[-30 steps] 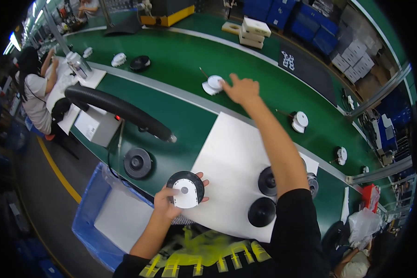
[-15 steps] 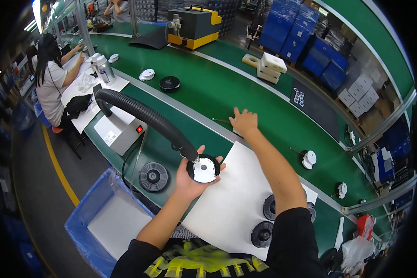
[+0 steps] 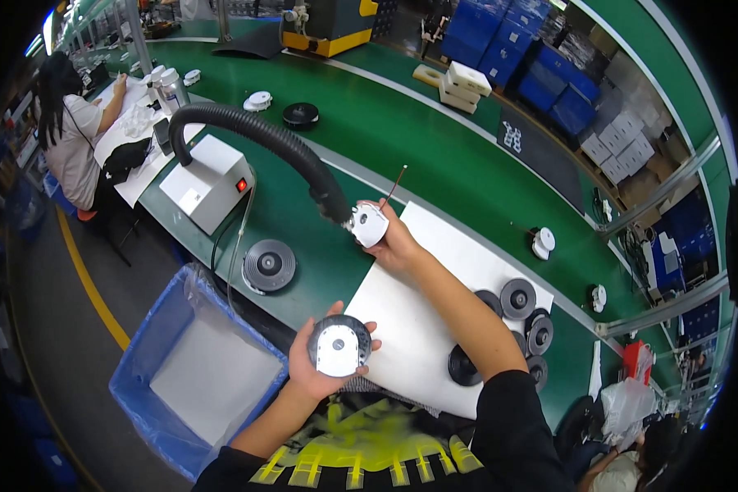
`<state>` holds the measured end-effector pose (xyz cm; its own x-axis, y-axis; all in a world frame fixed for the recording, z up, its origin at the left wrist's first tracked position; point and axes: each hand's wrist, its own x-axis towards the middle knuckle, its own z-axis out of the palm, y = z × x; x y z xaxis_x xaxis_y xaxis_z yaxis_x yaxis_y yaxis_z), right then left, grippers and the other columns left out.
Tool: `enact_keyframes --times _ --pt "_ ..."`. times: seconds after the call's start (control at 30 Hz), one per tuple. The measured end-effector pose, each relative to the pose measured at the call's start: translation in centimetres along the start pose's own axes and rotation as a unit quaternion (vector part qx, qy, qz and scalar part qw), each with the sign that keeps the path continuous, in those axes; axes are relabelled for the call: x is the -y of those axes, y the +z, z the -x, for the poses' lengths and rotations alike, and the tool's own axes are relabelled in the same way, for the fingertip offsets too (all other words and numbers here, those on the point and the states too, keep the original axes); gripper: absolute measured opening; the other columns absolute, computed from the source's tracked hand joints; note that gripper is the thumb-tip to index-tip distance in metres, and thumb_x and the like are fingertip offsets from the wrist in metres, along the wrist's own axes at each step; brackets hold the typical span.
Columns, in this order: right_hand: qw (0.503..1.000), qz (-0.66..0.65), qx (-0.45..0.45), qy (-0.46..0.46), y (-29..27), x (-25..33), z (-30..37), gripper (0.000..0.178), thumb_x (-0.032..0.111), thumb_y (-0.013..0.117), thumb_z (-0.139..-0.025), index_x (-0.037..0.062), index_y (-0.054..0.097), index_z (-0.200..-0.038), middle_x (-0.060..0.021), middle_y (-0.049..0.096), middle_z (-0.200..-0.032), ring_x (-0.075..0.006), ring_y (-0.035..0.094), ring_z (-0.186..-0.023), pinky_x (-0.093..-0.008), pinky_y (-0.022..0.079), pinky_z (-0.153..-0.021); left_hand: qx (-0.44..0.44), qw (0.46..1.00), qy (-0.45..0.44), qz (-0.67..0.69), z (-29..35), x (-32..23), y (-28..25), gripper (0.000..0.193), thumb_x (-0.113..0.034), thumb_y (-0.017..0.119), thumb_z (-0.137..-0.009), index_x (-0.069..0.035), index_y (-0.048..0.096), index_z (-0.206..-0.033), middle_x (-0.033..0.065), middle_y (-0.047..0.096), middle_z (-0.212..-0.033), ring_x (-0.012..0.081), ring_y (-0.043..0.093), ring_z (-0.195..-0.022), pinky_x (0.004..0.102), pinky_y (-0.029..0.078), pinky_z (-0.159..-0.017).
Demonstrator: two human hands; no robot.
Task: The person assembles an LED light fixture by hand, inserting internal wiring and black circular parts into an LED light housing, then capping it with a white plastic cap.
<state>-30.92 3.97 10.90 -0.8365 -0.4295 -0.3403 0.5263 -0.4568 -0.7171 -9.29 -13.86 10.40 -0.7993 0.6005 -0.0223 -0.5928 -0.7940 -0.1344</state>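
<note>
Though dark-marked, mostly white plate

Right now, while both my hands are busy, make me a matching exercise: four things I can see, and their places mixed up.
1. Black disc with a white plate
2. White part with a wire
3. Blue-lined bin
4. Pale box

A. At lower left, beside the green table
B. In the right hand, near the black hose tip
C. On the table, bearing a red switch
D. In the left hand

Pairs: 1-D, 2-B, 3-A, 4-C.
</note>
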Motion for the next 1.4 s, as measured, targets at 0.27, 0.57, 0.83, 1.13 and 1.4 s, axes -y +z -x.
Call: enact_keyframes --times 0.27,0.57,0.83,1.13,1.4 --pt "0.998 -0.038 0.034 -0.044 3.3 -4.6 5.5 0.039 0.049 0.03 -0.103 0.029 0.049 -0.131 -0.0073 0.063 -0.093 -0.019 0.062 -0.072 -0.0237 0.046 -0.05 0.012 0.998 0.054 -0.008 4.5 -0.5 -0.2 0.055 -0.06 0.029 -0.098 -0.03 0.039 -0.143 0.0264 0.044 -0.139 0.0498 0.05 -0.118 0.0518 0.049 -0.07" --pt "0.989 -0.147 0.015 -0.021 1.3 -4.8 0.8 0.038 0.044 0.029 -0.101 0.021 0.054 -0.117 -0.0126 0.061 -0.086 -0.0188 0.051 -0.06 -0.0249 0.033 -0.043 -0.046 0.996 0.076 0.01 2.3 -0.1 -0.6 0.054 -0.055 0.035 -0.096 -0.031 0.041 -0.145 0.0284 0.033 -0.149 0.0502 0.036 -0.133 0.0608 0.044 -0.092" --pt "0.967 -0.226 -0.026 -0.118 4.9 -1.7 14.2 0.045 0.049 0.029 -0.1 0.0232 0.048 -0.131 -0.0159 0.059 -0.092 -0.0213 0.051 -0.063 -0.0281 0.037 -0.053 -0.019 0.991 0.127 -0.038 -9.2 -5.8 2.4 0.051 -0.039 0.046 -0.09 -0.018 0.051 -0.136 0.0257 0.04 -0.143 0.043 0.037 -0.133 0.0598 0.027 -0.111" --pt "0.926 -0.126 0.057 -0.352 2.8 -2.0 22.2 0.051 0.052 0.03 -0.099 0.0096 0.043 -0.125 -0.0198 0.056 -0.092 -0.0237 0.055 -0.073 -0.033 0.046 -0.064 0.044 0.997 -0.05 -0.029 -12.1 1.0 3.0 0.056 -0.047 0.043 -0.091 -0.018 0.048 -0.139 0.0254 0.044 -0.138 0.0457 0.046 -0.121 0.058 0.048 -0.088" --pt "0.518 0.626 -0.21 -0.544 2.0 -0.7 25.9 0.046 0.04 0.056 -0.087 0.0073 0.05 -0.119 -0.0165 0.056 -0.111 -0.0298 0.055 -0.076 -0.0375 0.048 -0.064 0.057 0.912 0.103 -0.392 -10.0 9.2 7.9 0.059 -0.048 0.029 -0.096 -0.006 0.039 -0.136 0.0245 0.056 -0.126 0.0315 0.056 -0.117 0.0414 0.043 -0.102"
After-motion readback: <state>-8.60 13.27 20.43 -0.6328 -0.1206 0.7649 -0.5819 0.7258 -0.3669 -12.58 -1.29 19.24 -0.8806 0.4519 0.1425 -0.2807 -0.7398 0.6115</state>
